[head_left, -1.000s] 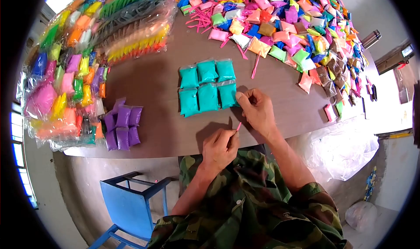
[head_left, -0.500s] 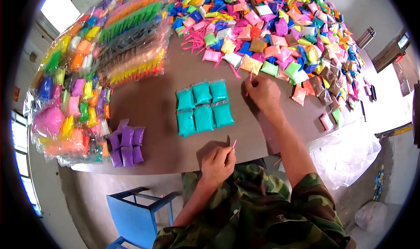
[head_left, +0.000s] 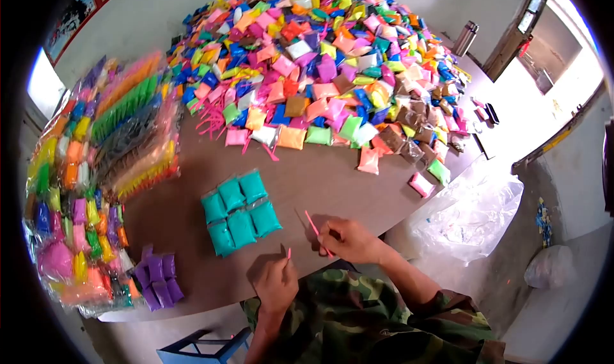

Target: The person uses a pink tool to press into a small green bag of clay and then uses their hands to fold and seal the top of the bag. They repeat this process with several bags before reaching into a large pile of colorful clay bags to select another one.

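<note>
My left hand (head_left: 277, 283) is closed at the table's front edge, with the tip of a short pink stick (head_left: 289, 253) poking up from its fingers. To its right, my right hand (head_left: 347, 240) pinches a longer pink stick (head_left: 311, 223), which slants up and to the left. Just beyond my hands lie teal packets (head_left: 240, 227) in two rows, touched by neither hand. A group of purple packets (head_left: 157, 277) rests farther left, near the front edge.
A large heap of small coloured packets (head_left: 326, 70) covers the far side of the brown table (head_left: 288, 178). Bagged packets (head_left: 131, 127) fill the left. At right are a clear plastic bag (head_left: 470, 217) and a metal flask (head_left: 466, 38). A blue chair (head_left: 204, 351) stands below.
My right hand has drawn back from the heap's edge toward my left hand, with a pink stick in its fingers. The view has turned, shifting the table's contents leftward.
</note>
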### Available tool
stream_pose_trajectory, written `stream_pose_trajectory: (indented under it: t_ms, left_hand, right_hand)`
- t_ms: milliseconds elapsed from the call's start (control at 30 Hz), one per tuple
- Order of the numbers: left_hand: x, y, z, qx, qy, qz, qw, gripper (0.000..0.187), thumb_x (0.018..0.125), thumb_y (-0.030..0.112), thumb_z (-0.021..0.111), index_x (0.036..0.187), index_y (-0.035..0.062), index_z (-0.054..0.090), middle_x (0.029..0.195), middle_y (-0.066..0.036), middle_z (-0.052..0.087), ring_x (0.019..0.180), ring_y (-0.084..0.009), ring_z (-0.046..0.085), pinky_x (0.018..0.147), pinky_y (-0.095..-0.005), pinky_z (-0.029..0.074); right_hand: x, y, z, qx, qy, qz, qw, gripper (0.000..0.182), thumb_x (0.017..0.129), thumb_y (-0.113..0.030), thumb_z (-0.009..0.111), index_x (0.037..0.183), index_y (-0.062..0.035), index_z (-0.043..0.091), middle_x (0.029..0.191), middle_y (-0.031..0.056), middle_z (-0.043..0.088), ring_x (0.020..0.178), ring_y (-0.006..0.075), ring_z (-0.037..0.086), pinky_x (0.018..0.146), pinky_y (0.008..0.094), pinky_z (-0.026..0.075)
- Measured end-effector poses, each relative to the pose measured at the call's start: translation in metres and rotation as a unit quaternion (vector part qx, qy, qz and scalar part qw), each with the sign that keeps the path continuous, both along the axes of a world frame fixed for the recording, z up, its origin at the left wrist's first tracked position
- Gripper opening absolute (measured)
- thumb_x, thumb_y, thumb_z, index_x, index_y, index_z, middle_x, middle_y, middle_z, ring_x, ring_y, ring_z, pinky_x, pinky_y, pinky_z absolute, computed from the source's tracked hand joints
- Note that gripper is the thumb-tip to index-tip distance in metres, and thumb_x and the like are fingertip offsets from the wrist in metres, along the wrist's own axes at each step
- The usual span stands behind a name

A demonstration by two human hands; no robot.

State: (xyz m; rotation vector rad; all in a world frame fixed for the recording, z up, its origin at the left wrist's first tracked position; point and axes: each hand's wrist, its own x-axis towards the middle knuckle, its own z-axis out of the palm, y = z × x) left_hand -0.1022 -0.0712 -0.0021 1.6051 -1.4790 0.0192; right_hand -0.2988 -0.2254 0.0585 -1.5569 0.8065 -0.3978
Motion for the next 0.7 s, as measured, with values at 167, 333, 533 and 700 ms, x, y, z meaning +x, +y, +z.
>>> stream_pose_trajectory:
  t_ms: [167, 333, 533, 700]
  left_hand:
    - [0.003, -0.007, 0.01, -0.019, -0.01, -0.024, 0.999, 0.013, 0.086, -0.005, 0.076, 0.093, 0.0036, 0.068, 0.073, -0.008, 0.057, 0.055, -0.0228, 0.05, 0.051, -0.0378, 0.04]
    - [-0.001, -0.002, 0.011, 0.012, 0.011, -0.016, 1.0, 0.013, 0.083, -0.004, 0.077, 0.09, 0.0049, 0.069, 0.077, -0.014, 0.065, 0.066, -0.0368, 0.061, 0.057, -0.0468, 0.048]
    - [-0.005, -0.006, 0.017, 0.012, 0.024, 0.003, 1.0, 0.011, 0.085, -0.003, 0.076, 0.089, 0.0046, 0.069, 0.075, -0.014, 0.063, 0.062, -0.0362, 0.059, 0.055, -0.0468, 0.046]
    - [0.003, -0.009, 0.014, -0.016, 0.0, -0.035, 0.999, 0.011, 0.086, -0.007, 0.073, 0.092, 0.0003, 0.068, 0.08, -0.012, 0.063, 0.057, -0.02, 0.055, 0.052, -0.0345, 0.043]
  right_hand:
    - [-0.029, -0.079, 0.029, -0.075, 0.122, -0.121, 0.982, 0.028, 0.108, -0.027, 0.057, 0.098, -0.0035, 0.067, 0.083, 0.0092, 0.073, 0.085, 0.0167, 0.071, 0.077, 0.035, 0.055]
    - [-0.026, -0.214, 0.221, -0.137, -0.197, -0.27, 0.932, 0.077, 0.108, -0.057, 0.052, 0.149, 0.0077, 0.046, 0.145, 0.0188, 0.065, 0.107, 0.0228, 0.074, 0.078, 0.034, 0.053]
    - [0.001, -0.165, 0.104, -0.148, -0.104, -0.185, 0.966, 0.041, 0.105, -0.041, 0.067, 0.11, 0.0002, 0.073, 0.095, 0.0046, 0.073, 0.086, 0.0117, 0.071, 0.071, 0.0302, 0.057]
    - [-0.035, -0.067, 0.034, -0.163, -0.049, -0.213, 0.962, 0.033, 0.108, -0.027, 0.067, 0.111, 0.0041, 0.075, 0.088, 0.0018, 0.072, 0.079, 0.0084, 0.068, 0.073, 0.0272, 0.055]
